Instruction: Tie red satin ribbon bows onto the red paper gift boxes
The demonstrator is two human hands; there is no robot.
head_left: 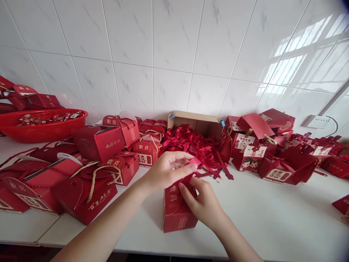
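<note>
White tiled wall (174, 43) above a white counter (272, 218); red basin (40, 134) at upper left, ribbon-filled cardboard box (196, 120) at centre. Red gift box (177, 216) stands at lower centre; left hand (166, 169) pinches its top flap, right hand (204, 205) grips its side.

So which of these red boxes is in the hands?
The red box standing alone on the table, centre front: left hand pinches its top, right hand grips its side. The others sit untouched along the wall.
</note>
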